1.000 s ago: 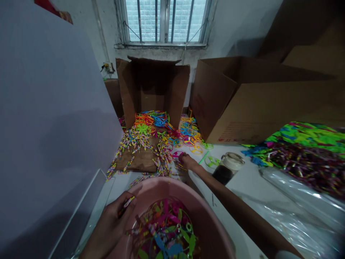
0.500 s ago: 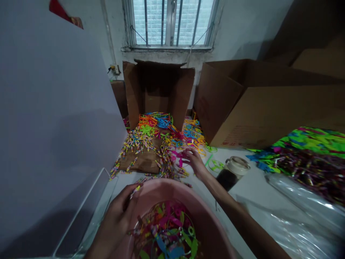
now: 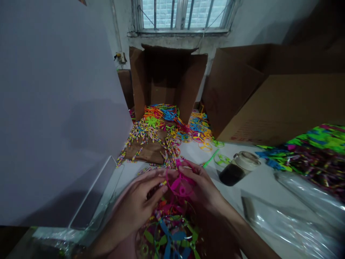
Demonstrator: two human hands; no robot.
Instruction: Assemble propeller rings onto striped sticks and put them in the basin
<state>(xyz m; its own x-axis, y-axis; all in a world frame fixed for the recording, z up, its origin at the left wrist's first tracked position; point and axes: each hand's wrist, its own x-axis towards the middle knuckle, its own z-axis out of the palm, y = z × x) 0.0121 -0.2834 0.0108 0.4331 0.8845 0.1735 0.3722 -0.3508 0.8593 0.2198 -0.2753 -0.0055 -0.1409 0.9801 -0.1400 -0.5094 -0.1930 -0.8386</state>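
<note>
My right hand (image 3: pixel 202 187) is closed on a pink plastic ring propeller (image 3: pixel 180 181), held just above the pink basin (image 3: pixel 129 248). My left hand (image 3: pixel 140 203) meets it from the left, fingers pinched on a small striped stick (image 3: pixel 162 183) whose tip is at the propeller's hub. The basin below holds several finished propellers (image 3: pixel 169 235) in green, blue and pink. Both hands are close together over the basin.
Beyond the hands lie a scatter of striped sticks (image 3: pixel 144 138) and a pile of coloured propellers (image 3: pixel 185 129) before an open cardboard box (image 3: pixel 167 81). A jar with a white lid (image 3: pixel 238 167) lies right. Large cartons (image 3: pixel 280 104), clear plastic bags (image 3: pixel 299 216) and packed toys (image 3: pixel 312 151) fill the right.
My right hand has drawn back from the far pile with a pink propeller and joined my left hand over the basin. The view has tilted downward.
</note>
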